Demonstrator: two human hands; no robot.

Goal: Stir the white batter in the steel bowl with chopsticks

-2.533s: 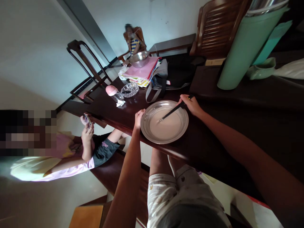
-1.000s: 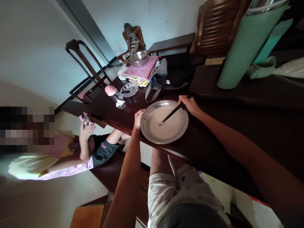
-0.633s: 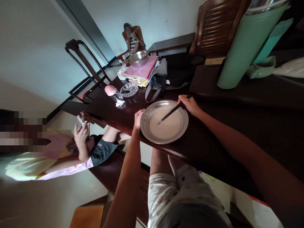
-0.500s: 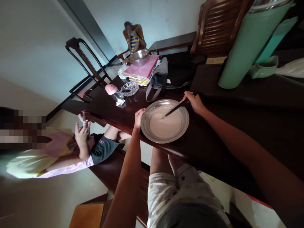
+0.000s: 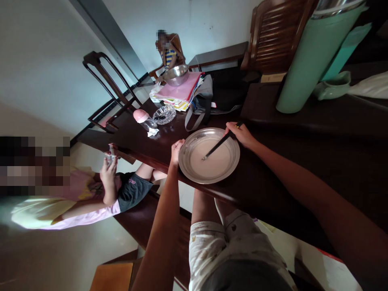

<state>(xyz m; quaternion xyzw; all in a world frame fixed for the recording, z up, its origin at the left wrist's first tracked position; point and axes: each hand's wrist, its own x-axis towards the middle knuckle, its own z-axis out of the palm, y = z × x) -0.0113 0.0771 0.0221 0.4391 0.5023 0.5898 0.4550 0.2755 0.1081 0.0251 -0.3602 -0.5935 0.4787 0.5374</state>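
Observation:
A wide metal bowl [image 5: 235,163] sits on the dark table near its front edge. Pale, milky liquid [image 5: 209,167] covers its bottom. My left hand [image 5: 176,151] is closed on the bowl's left rim. From the right, my right hand [image 5: 241,134] grips dark chopsticks [image 5: 220,144] near their upper end. They slant down to the left over the bowl, and their tips are in the liquid. Whether there are one or two sticks is hard to make out, as they lie together.
A pink-capped bottle [image 5: 141,116], a glass ashtray [image 5: 164,114] and crumpled tissue [image 5: 152,132] lie beyond the bowl. Behind are papers with a steel basin [image 5: 176,75] and a bag [image 5: 226,93]. A tall green flask [image 5: 306,60] stands right. One person [image 5: 109,173] sits left, another [image 5: 169,56] far back.
My right hand has moved left and slightly down, carrying the chopsticks. Their tips have shifted left and down through the liquid. My left hand stays on the rim.

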